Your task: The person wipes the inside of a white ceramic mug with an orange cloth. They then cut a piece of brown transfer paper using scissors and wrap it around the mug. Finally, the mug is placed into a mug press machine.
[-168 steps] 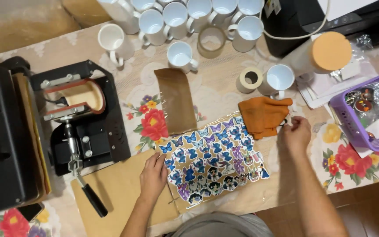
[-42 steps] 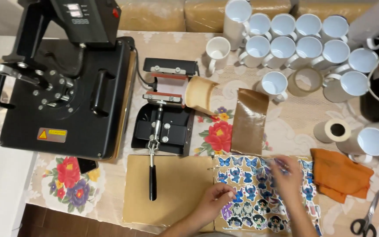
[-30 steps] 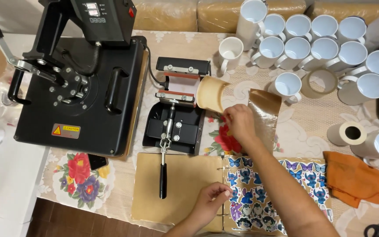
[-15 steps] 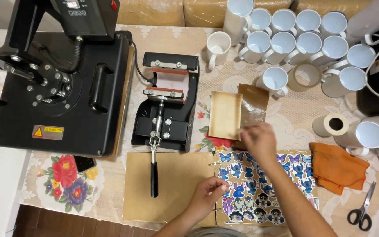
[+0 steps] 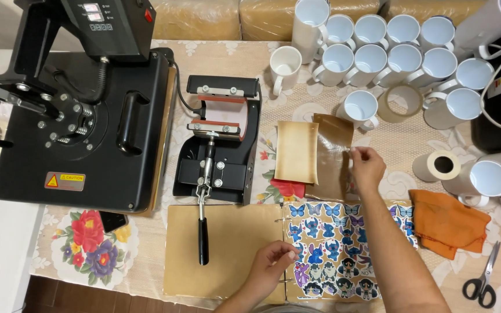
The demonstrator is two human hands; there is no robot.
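Right hand (image 5: 368,167) pinches the edge of the brown sheet (image 5: 333,152) lying beside the tan paper (image 5: 297,152), right of the mug press (image 5: 218,139). Left hand (image 5: 272,268), fingers curled, pins the sticker sheet (image 5: 343,249) at the binder rings. Best to lift slow and flat, keeping clear of the mugs (image 5: 359,108).

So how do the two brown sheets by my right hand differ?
The left sheet is paler tan, matte and lies flat, untouched. The right sheet is darker brown, glossy and wrinkled, and the right hand pinches its edge. Both lie side by side on the tablecloth, above the sticker sheet.
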